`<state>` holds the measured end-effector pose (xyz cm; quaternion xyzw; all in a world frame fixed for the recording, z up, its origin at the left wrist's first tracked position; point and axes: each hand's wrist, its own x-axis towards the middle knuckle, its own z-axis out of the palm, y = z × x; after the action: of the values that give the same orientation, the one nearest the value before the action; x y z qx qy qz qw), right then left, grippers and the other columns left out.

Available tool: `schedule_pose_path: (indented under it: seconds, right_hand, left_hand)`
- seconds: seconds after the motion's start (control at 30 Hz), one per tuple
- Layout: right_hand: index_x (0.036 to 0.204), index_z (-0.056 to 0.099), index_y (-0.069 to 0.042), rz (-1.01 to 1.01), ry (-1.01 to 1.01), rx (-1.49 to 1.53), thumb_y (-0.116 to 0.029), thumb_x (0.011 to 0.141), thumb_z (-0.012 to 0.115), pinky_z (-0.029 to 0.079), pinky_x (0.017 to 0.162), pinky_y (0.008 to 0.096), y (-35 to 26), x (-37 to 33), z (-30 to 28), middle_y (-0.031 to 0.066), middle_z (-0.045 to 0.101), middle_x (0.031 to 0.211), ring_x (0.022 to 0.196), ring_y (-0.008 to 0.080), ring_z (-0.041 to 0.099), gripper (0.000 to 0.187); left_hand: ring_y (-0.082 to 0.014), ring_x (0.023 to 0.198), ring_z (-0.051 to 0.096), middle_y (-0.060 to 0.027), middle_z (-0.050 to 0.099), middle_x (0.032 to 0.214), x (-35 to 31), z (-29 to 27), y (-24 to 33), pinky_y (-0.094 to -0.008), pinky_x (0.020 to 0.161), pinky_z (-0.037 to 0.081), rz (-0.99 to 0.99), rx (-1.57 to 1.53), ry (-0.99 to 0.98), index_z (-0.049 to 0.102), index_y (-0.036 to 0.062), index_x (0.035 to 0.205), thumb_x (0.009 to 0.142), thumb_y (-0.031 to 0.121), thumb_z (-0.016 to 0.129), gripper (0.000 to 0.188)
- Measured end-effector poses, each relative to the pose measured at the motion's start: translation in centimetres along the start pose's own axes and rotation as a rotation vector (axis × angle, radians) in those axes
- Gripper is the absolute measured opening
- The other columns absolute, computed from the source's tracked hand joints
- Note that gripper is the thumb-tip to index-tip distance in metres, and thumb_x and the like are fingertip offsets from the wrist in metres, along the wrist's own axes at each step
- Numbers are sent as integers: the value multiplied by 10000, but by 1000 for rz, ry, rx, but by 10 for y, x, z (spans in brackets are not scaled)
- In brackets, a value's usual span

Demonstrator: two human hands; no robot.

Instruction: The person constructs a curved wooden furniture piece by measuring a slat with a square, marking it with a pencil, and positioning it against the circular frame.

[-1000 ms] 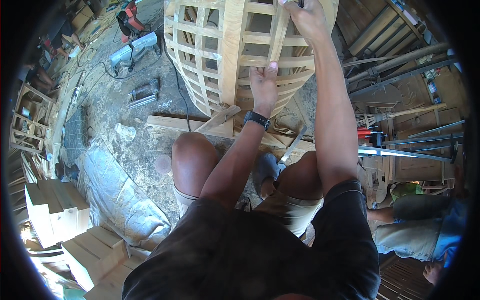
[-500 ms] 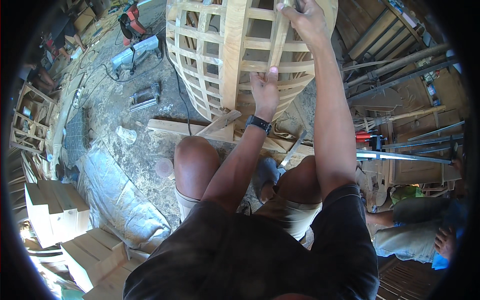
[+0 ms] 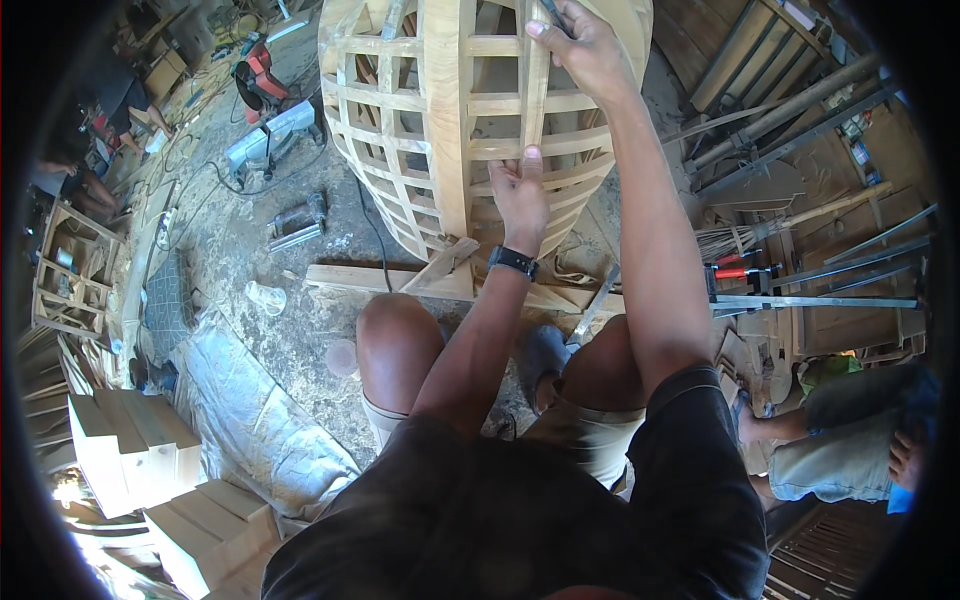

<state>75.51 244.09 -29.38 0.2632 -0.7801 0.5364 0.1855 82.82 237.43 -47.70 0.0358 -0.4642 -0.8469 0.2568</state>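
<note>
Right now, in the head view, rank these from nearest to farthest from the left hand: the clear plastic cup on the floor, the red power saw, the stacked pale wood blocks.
From the left hand on the lattice frame:
1. Clear plastic cup, on the floor to its lower left.
2. Red power saw, upper left, farther back.
3. Stacked pale wood blocks, far lower left.

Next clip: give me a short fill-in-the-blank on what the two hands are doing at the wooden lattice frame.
1. Both hands grip the same upright ____ of the wooden lattice frame.
2. The left hand holds it lower down, and a black ____ sits on that wrist.
3. The right hand grips it near the ____ of the picture.
4. A red-handled clamp lies to the person's ____.

Missing words: slat; watch; top; right
</note>
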Motion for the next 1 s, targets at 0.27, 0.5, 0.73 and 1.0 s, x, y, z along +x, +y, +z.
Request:
schedule_pose_path:
  seconds: [0.27,0.5,0.73,1.0]
  right_hand:
    - [975,595,-20,-21,33,-61,-230,894,692,441,673,314,-1,-2,2,26,558,792,726,137,513,245]
    - [970,600,-14,12,18,-72,-257,884,707,451,686,316,-2,-2,-2,34,582,803,749,141,534,278]
    - [1077,597,-24,20,213,47,-206,922,682,469,736,280,-20,-10,-6,33,588,877,811,139,553,254]
    - [851,657,-31,265,308,-214,-308,973,555,437,601,321,41,-179,-66,34,552,635,620,123,531,320]
  left_hand:
    - [-64,826,523,-11,612,906,2,-5,-7,-234,792,434,-17,72,1,516,32,1152,977,196,647,273]
    - [-70,807,528,-9,596,893,0,-3,-6,-240,775,444,-37,145,31,521,31,1125,978,192,645,251]
    - [-77,774,511,8,542,841,0,0,-3,-241,762,462,-74,119,54,528,34,1040,970,190,659,216]
    - [-74,730,484,31,458,789,3,-1,-5,-255,828,536,-67,87,85,514,33,1034,942,172,697,247]
